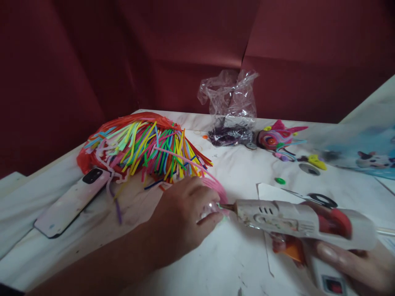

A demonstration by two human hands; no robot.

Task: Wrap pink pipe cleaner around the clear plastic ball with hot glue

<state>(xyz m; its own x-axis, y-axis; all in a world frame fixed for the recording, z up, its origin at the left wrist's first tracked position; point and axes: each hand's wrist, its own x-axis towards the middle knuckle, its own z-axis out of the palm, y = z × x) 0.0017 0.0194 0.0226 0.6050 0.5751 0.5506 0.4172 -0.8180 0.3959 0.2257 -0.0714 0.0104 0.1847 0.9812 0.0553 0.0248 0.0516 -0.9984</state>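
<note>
My right hand (348, 263) is wrapped round the handle of a white glue gun (277, 218), with fingers at its orange trigger (293, 248). The gun lies on its side in the air, its metal nozzle (227, 207) pointing left. My left hand (188, 209) pinches a pink coiled piece of pipe cleaner (217, 187) just before the nozzle. A small shiny, clear-looking bit shows between those fingers, too blurred to name. The nozzle tip meets or nearly meets the pinched piece; I cannot tell which.
A red bag (86, 152) of many-coloured pipe cleaners (163, 152) lies behind my left hand, with a phone (74, 201) beside it. Farther back are a clear plastic bag (234, 98) and a pink pipe-cleaner figure (274, 137). Black-handled scissors (322, 200) lie behind the gun.
</note>
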